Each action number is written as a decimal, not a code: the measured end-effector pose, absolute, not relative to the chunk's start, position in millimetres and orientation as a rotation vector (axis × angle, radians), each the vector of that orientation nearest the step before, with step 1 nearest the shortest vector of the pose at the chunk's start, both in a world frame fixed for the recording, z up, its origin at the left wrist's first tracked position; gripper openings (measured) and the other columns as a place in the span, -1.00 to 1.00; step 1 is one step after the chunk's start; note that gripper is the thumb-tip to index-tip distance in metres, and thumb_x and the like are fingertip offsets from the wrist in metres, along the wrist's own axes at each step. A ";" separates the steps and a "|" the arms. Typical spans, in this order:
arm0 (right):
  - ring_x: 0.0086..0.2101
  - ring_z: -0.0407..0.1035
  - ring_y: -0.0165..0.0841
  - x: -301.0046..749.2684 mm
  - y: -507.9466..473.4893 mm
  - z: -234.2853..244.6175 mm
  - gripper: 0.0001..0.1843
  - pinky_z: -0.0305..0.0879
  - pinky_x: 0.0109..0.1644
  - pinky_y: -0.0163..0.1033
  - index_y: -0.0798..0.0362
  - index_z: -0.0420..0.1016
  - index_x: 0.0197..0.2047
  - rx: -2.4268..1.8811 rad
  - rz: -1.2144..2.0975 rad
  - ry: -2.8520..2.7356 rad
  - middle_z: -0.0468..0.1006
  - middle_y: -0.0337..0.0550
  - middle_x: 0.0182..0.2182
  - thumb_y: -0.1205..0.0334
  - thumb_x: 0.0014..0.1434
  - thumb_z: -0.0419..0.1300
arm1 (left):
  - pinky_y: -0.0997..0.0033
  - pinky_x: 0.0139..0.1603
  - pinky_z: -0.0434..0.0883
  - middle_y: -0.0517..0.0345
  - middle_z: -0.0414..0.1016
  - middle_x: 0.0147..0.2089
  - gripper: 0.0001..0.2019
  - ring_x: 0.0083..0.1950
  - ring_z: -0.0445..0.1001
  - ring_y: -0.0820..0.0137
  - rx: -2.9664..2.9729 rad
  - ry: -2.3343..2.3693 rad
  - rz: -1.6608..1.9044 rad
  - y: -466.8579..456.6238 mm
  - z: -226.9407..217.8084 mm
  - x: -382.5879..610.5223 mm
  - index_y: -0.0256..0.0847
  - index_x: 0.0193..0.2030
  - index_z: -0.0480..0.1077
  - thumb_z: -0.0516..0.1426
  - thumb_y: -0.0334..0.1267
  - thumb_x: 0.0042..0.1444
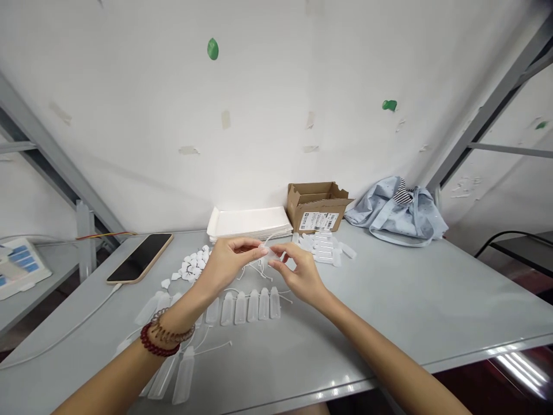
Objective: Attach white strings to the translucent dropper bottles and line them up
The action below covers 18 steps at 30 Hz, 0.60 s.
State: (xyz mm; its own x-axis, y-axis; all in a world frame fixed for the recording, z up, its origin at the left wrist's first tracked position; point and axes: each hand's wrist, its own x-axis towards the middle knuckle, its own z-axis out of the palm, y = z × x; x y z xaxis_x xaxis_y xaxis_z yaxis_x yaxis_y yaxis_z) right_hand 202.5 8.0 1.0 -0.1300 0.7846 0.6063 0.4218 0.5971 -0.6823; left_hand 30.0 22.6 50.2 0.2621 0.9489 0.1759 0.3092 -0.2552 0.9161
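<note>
Two bare hands are meeting over one grey table, and between their fingertips they are holding one small translucent piece, its outline partly hidden by the fingers. The left hand is pinching it from one side with thumb and finger, and the right hand is gripping it from the other. Two beaded bracelets are circling the left wrist. Just below the hands, six clear sleeves are lying in a row, the leftmost partly behind the forearm; three more are lying nearer the front edge, and others are showing beyond the arm, too covered to count. White cords and a heap of white caps are overlapping beyond a sure count. One phone is resting at left with one cable plugged in. Behind, one tray stack, one cardboard box and one blue bag are standing along the wall.
</note>
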 end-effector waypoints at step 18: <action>-0.42 0.34 -0.41 206.9 3.4 21.5 -0.81 0.30 -0.31 -0.28 0.05 0.56 -0.32 -0.841 1.255 -1.274 0.50 -0.24 -0.46 0.19 -0.05 0.32 | 0.12 -0.03 0.41 -0.02 0.37 0.01 -0.49 0.03 0.36 0.17 2.666 1.055 1.069 13.9 41.5 38.5 -0.13 0.13 0.17 0.21 -0.18 0.06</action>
